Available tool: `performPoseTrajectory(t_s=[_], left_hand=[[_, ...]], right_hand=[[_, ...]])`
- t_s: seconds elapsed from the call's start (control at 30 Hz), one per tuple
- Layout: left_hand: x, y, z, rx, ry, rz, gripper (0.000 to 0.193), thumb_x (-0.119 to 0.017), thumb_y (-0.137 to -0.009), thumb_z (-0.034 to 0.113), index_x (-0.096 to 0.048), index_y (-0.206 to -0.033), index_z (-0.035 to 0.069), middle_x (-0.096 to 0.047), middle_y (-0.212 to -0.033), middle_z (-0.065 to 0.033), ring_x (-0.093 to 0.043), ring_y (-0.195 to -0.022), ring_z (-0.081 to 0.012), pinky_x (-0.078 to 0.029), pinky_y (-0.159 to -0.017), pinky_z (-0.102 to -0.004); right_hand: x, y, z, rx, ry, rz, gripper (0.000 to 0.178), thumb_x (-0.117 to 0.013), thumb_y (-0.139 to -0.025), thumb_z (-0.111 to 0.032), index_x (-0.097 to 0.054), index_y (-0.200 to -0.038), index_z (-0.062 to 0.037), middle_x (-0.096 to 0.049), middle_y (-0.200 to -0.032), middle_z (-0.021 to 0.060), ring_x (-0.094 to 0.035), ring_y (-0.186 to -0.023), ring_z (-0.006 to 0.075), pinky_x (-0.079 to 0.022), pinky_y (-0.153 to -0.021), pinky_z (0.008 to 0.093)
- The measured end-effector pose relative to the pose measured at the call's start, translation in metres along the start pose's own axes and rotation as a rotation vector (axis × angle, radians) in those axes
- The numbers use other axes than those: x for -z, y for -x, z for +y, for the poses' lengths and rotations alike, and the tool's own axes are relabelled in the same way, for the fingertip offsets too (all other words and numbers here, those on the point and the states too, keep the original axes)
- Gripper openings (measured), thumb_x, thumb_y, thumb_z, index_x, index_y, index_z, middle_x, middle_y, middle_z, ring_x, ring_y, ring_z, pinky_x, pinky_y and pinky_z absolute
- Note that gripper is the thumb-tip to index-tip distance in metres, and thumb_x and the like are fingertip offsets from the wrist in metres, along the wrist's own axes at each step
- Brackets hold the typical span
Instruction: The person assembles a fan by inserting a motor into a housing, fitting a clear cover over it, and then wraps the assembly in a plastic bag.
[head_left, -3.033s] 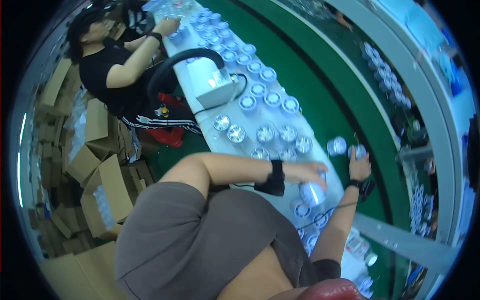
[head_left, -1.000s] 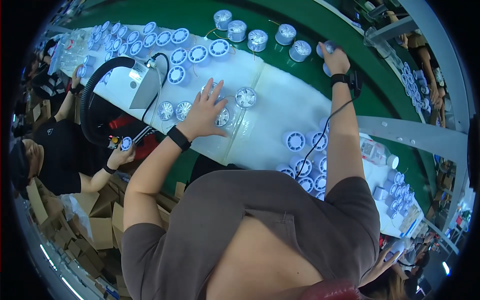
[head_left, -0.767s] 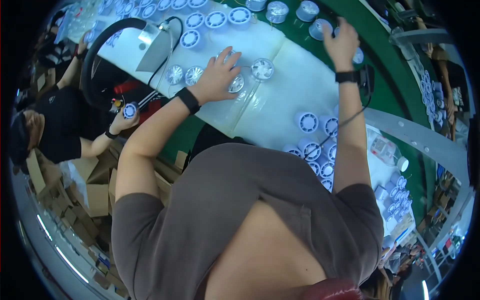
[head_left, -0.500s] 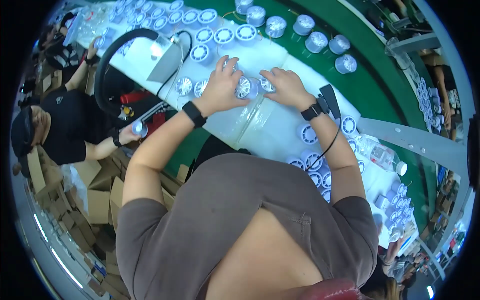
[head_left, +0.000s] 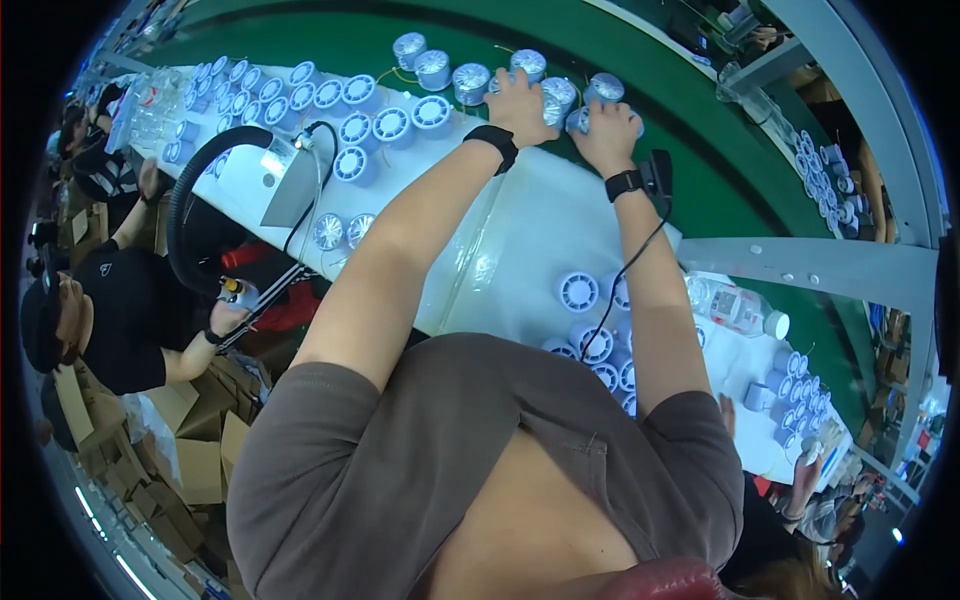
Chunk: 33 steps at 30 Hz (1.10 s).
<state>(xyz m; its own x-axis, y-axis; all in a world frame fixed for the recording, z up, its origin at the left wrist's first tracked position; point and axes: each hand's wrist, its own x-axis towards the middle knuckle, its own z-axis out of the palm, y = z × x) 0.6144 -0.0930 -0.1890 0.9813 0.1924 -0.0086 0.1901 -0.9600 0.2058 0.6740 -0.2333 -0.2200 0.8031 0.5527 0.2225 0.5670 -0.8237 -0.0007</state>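
Note:
Both my arms stretch to the far side, over the green belt (head_left: pixel 390 25). My left hand (head_left: pixel 522 108) curls over a short white cylinder with a clear faceted top (head_left: pixel 497 84), which shows only in part at its fingertips. Beside its thumb side stands another such cylinder (head_left: pixel 558 97). My right hand (head_left: pixel 606 138) bends its fingers over a clear-topped cylinder (head_left: pixel 576 121), mostly hidden under the palm. Several more clear-topped cylinders (head_left: pixel 432 70) stand on the belt around my hands. Some have thin yellow cords.
The white table (head_left: pixel 530 240) carries several white cylinders with slotted round ends (head_left: pixel 393 125), a grey box (head_left: pixel 290 185) with a black hose (head_left: pixel 180 210), and a plastic bottle (head_left: pixel 735 305). A metal post (head_left: pixel 850 270) stands right. A co-worker (head_left: pixel 130 300) works at left near cardboard boxes (head_left: pixel 200 465).
Both hands have moved from the table out over the belt, and clear-topped cylinders went with them. The view has shifted. The co-worker's hand at left has lowered.

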Motion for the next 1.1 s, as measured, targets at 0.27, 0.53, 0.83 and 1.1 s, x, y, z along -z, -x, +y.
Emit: performPoseTrajectory(t_s=[0.27,0.53,0.83,1.1], left_hand=[[-0.027,-0.003,-0.021,0.04,-0.11,0.018,0.075,-0.07,-0.052,0.042,-0.046,-0.112,0.004,-0.023,-0.129,-0.0176,-0.021,-0.117,-0.0428,-0.034,-0.081,-0.0586],[0.104,0.131,-0.064,-0.133,0.814,0.444,0.041,-0.057,-0.076,0.027,-0.047,-0.105,0.0,-0.049,-0.1,-0.0188,-0.049,-0.091,-0.031,-0.041,-0.076,-0.0368],[0.064,0.273,-0.177,0.58,0.814,0.605,0.036,-0.054,-0.079,0.03,-0.052,-0.1,0.0,-0.055,-0.096,-0.015,-0.052,-0.092,-0.0252,-0.041,-0.078,-0.033],[0.043,0.277,-0.18,0.578,0.899,0.554,0.028,-0.051,-0.082,0.023,-0.053,-0.094,-0.002,-0.058,-0.088,-0.0126,-0.055,-0.083,-0.0194,-0.042,-0.073,-0.027]], right_hand=[[0.022,0.01,-0.01,0.107,-0.198,0.227,0.042,-0.064,-0.064,-0.028,-0.054,-0.1,-0.0092,-0.057,-0.092,0.0087,-0.046,-0.1,0.0283,-0.036,-0.08,0.0401],[0.062,0.073,-0.115,0.439,-0.827,-0.327,0.054,-0.064,-0.067,-0.036,-0.047,-0.11,-0.01,-0.049,-0.108,0.0133,-0.045,-0.101,0.0309,-0.039,-0.078,0.0398],[0.028,0.087,-0.272,0.918,-0.626,0.176,0.068,-0.062,-0.066,-0.046,-0.039,-0.118,-0.0077,-0.052,-0.099,0.015,-0.054,-0.083,0.0283,-0.043,-0.065,0.037],[0.009,0.087,-0.298,0.74,-0.404,-0.091,0.069,-0.062,-0.066,-0.044,-0.037,-0.119,-0.0063,-0.052,-0.081,0.0117,-0.054,-0.074,0.0254,-0.042,-0.06,0.037]])
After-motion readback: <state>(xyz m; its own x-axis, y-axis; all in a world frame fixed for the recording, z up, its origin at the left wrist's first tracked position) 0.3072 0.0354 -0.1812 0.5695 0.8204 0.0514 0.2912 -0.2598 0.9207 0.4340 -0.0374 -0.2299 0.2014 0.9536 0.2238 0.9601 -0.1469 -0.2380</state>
